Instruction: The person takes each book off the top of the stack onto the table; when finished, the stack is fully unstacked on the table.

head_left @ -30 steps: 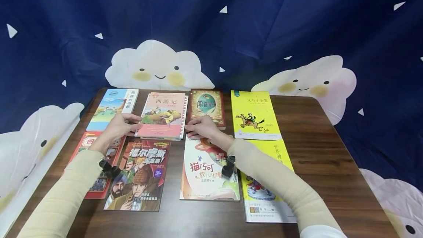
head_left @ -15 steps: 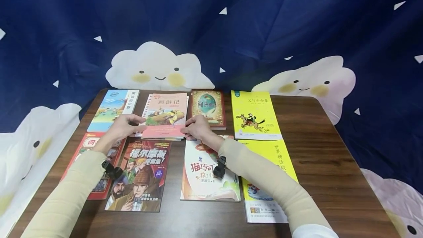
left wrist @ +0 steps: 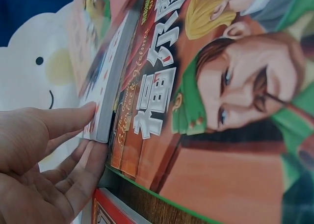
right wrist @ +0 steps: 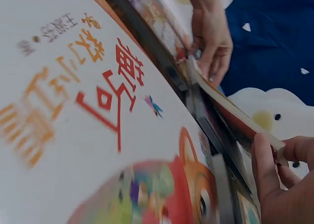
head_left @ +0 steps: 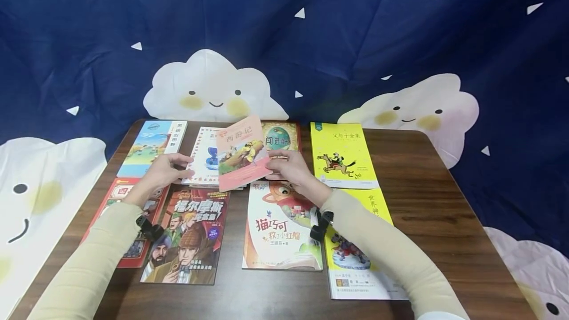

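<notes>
My right hand (head_left: 291,168) pinches the lower right edge of a pink book (head_left: 242,152), which is tilted and lifted above the other books. In the right wrist view its page edge (right wrist: 245,117) shows between thumb and fingers. My left hand (head_left: 165,172) holds the left edge of a white book (head_left: 202,162) with a blue picture, partly covered by the pink one. In the left wrist view the thumb lies on the white book's cover (left wrist: 102,113) and the fingers are at its corner. Something thin lies under the white book.
Around the hands lie a blue book (head_left: 148,147), a red comic book (head_left: 133,251), a detective book (head_left: 186,241), a white cat book (head_left: 280,241), a brown-framed book (head_left: 284,137) and two yellow books, one behind (head_left: 342,157) the other (head_left: 378,211). The wooden table (head_left: 435,211) meets a dark blue curtain (head_left: 338,38).
My right hand has taken the pink book off the stack and moved it right, tilting it. The white book under it is now exposed. My left hand stays at the stack's left edge.
</notes>
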`<state>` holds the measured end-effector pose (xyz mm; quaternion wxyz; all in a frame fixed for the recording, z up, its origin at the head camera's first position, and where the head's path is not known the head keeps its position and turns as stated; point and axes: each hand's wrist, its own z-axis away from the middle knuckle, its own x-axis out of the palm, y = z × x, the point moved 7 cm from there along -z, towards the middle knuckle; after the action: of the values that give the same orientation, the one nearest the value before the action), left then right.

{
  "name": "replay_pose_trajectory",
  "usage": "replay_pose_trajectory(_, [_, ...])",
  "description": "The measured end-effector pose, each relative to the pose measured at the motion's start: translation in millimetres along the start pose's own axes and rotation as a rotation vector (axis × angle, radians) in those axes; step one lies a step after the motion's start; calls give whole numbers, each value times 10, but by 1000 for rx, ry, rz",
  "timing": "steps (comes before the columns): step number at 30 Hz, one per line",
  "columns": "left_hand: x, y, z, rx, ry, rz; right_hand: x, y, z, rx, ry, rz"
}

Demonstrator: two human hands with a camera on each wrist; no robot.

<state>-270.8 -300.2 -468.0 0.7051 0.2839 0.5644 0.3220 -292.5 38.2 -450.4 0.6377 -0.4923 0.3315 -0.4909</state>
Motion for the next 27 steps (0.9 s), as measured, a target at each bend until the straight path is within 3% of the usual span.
replay_pose_trajectory(8, [11,-24,-5,-10,6,-2,-680,-28,304,-68,5,-35])
replay_pose_trajectory(20, [3,-94,9,-36,14,12,-2122,-46,928,-138,42,-186])
replay_pose_trajectory(27, [-12,-100,29,-38,7,11,-2919,-92,1133,-225,43,-223])
